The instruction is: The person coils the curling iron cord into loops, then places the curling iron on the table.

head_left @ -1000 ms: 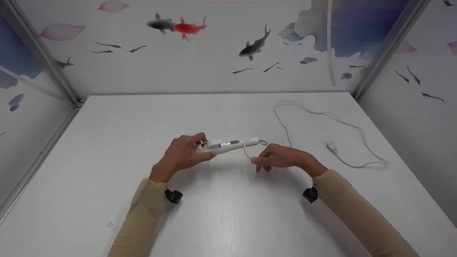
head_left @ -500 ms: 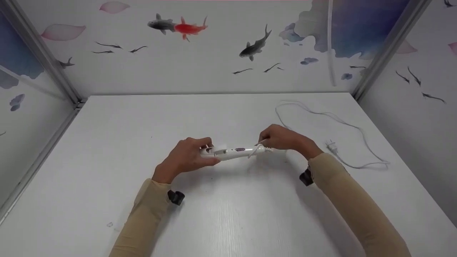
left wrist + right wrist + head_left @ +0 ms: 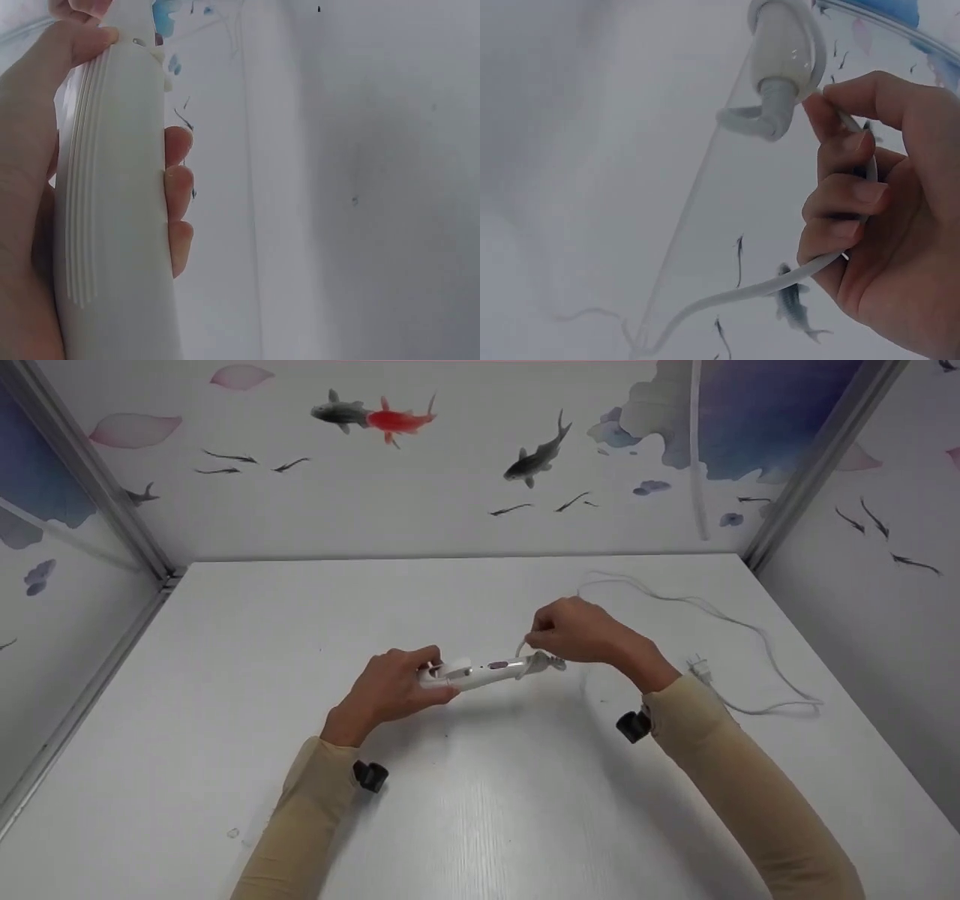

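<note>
- White walls [image 3: 450, 529] printed with fish enclosed the white table [image 3: 480, 825] you worked over.
- Your left hand [image 3: 390, 682] had its fingers curled round one end of a white appliance [image 3: 484, 676], thumb along its near side, holding it above the middle of the table, purple button [image 3: 497, 665] showing.
- Your right hand [image 3: 577, 630] gripped the pale cord [image 3: 757, 289], thumb and fingertips pinching it just beside the handle end [image 3: 780, 52].
- One second earlier that hand was on the near side with a loose loop; by now it had passed to the far side, and the loop sat closer. That suggested a winding turn was well along, though plenty of cord remained.
- Slack cord and the plug [image 3: 699, 667] lay on the table toward your right.
- Your left fingers hid part of the appliance in the head view; the left wrist view cut off both ends. Coils overlapped, so you could not count turns. One faint mark near your left sleeve [image 3: 300, 817] was unreadable.
</note>
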Tool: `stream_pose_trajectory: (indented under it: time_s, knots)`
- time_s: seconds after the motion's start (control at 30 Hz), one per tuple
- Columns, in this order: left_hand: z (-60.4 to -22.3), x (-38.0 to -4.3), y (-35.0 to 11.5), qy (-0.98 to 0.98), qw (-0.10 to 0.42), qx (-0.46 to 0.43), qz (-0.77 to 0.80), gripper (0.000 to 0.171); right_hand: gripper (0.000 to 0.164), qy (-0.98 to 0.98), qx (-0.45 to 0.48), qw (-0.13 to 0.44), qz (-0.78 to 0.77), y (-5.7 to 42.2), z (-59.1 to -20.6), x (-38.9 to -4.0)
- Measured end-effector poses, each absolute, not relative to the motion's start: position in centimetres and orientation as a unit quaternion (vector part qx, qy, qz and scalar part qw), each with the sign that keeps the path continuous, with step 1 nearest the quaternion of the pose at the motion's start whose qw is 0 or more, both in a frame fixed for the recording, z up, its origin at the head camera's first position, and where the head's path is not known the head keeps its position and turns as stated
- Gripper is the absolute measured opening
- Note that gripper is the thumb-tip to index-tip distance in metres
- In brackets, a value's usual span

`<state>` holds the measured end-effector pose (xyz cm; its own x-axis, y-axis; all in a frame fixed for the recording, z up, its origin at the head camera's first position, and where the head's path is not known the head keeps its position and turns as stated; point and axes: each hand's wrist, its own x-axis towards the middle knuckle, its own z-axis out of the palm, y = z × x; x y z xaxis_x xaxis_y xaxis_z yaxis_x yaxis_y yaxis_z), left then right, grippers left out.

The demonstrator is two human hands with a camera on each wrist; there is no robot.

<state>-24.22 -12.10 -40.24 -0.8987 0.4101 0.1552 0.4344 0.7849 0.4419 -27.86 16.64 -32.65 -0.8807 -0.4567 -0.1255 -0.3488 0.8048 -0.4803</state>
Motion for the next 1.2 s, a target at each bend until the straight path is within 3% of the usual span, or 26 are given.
stream_pose_trajectory:
  time_s: [0.3, 0.77, 1.03, 1.2]
  knots:
    - [-40.1, -24.5, -12.6, -0.944, 0.059, -0.22, -0.239, 0.037, 0.031, 0.941, -0.225, 0.107, -0.23, 15.6, -32.1, -24.8]
    - [-39.8, -24.3, -13.2, -0.946, 0.05, -0.187, -0.26, 0.044, 0.03, 0.85, -0.322, 0.231, -0.348, 16.6, -36.6, -25.4]
    - [-39.1, -23.9, -12.9, -0.932, 0.024, -0.203, -0.3, 0.04, 0.052, 0.861, -0.254, 0.293, -0.328, 17.5, -39.2, -27.1]
    - [-38.9, -23.7, -12.6, -0.925, 0.002, -0.227, -0.306, 0.04, 0.03, 0.856, -0.27, 0.278, -0.342, 18.1, -39.6, -28.3]
